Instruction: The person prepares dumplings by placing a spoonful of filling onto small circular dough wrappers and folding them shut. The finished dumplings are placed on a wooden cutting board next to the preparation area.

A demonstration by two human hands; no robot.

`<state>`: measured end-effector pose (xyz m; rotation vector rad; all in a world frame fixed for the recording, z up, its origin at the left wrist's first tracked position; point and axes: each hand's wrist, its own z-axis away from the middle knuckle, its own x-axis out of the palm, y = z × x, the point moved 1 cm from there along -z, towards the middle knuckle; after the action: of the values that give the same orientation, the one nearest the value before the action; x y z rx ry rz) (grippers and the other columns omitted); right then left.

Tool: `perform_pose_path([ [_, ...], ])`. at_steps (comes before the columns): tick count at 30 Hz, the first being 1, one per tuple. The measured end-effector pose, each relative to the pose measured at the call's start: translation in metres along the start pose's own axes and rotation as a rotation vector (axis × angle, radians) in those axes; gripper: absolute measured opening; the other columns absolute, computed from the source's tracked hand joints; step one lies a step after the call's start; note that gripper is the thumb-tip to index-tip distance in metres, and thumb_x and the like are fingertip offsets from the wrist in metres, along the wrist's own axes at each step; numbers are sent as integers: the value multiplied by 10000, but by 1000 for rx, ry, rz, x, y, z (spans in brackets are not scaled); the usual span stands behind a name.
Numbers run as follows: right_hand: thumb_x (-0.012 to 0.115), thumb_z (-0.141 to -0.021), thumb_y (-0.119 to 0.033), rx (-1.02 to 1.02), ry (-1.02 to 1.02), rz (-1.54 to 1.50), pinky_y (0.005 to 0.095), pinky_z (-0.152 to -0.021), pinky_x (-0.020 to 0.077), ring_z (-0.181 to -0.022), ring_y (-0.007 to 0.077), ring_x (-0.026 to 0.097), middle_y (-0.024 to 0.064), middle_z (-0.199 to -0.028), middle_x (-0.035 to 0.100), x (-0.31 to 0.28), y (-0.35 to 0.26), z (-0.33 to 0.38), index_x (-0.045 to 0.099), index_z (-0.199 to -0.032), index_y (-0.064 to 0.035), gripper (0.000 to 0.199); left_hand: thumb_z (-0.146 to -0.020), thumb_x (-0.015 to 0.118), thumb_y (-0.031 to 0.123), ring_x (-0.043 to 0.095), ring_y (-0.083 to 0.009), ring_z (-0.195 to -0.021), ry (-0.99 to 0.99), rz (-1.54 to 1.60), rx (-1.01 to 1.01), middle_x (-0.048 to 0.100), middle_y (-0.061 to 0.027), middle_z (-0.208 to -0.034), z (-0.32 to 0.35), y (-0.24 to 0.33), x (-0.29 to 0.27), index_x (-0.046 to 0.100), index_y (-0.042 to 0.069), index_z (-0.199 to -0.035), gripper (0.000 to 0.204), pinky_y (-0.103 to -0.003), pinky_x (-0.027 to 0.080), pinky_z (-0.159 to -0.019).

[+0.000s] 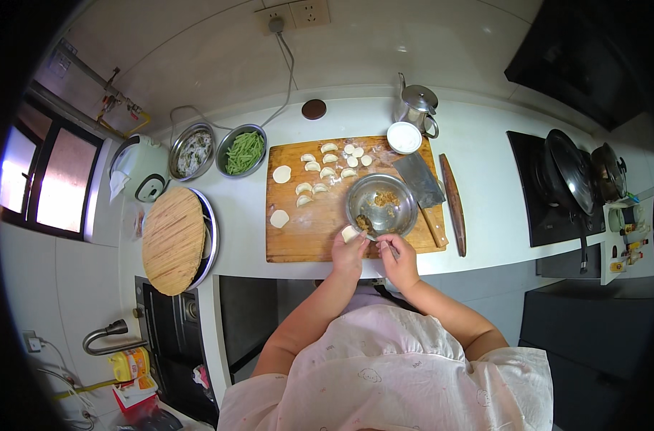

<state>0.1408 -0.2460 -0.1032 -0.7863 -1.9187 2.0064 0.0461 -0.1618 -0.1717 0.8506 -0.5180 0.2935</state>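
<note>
My left hand (348, 258) holds a round dough wrapper (349, 233) at the near edge of the wooden cutting board (305, 248). My right hand (399, 262) is closed around a spoon (393, 251), whose far end carries brown filling beside the wrapper. Just beyond both hands stands a steel mixing bowl (356, 188) with a little filling (386, 197) left inside. Folded dumplings (327, 173) lie in loose rows on the board, near small dough pieces (358, 151). Two flat wrappers (281, 174) (279, 218) rest at its left side.
A cleaver (420, 179) lies right of the bowl, with a rolling pin (452, 205) beyond it. Behind are a bowl of white flour (404, 137) and a kettle (416, 108). Green beans (245, 152) fill a bowl at left, near a round wooden lid (172, 241). A stove (539, 190) is right.
</note>
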Motion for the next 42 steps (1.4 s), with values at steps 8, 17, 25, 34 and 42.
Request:
perform_pose_path([
  [8, 465, -888, -63, 193, 92, -464, 217, -638, 469, -695, 101, 558, 70, -817, 603, 4, 6, -8, 549, -972, -4, 133, -785, 569, -68, 564, -149, -882, -11, 10, 16, 566, -52, -988, 3, -1, 13, 487, 75, -1087, 344, -289, 491, -761],
  [17, 440, -917, -135, 449, 159, -762, 224, -666, 506, -690, 108, 566, 90, -845, 604, -10, 17, -23, 531, -1025, 14, 205, -794, 546, -73, 569, -152, -893, 13, -33, 32, 579, -45, -984, 2, 0, 7, 513, 68, -1080, 321, -292, 489, -788],
  [25, 439, -916, -129, 363, 110, -539, 215, -649, 484, -678, 98, 550, 74, -849, 598, -34, 42, -24, 527, -1069, 12, 226, -792, 545, -75, 557, -160, -923, 60, -77, 4, 555, -56, -1027, -5, 6, -9, 476, 79, -1112, 362, -311, 493, -793],
  [34, 475, -890, -80, 242, -19, -324, 201, -595, 446, -652, 78, 513, 37, -792, 577, -27, 57, -4, 585, -1039, -2, 201, -784, 541, -79, 553, -157, -929, 9, -58, 22, 548, -55, -1039, 1, 5, -6, 463, 77, -1141, 397, -300, 483, -805],
  [42, 462, -898, -76, 226, -40, -425, 205, -619, 450, -673, 84, 521, 41, -798, 579, -15, 45, 1, 582, -1045, 10, 208, -785, 507, -98, 564, -147, -907, 43, -114, 28, 559, -46, -1023, 6, 8, 1, 470, 86, -1143, 404, -291, 492, -793],
])
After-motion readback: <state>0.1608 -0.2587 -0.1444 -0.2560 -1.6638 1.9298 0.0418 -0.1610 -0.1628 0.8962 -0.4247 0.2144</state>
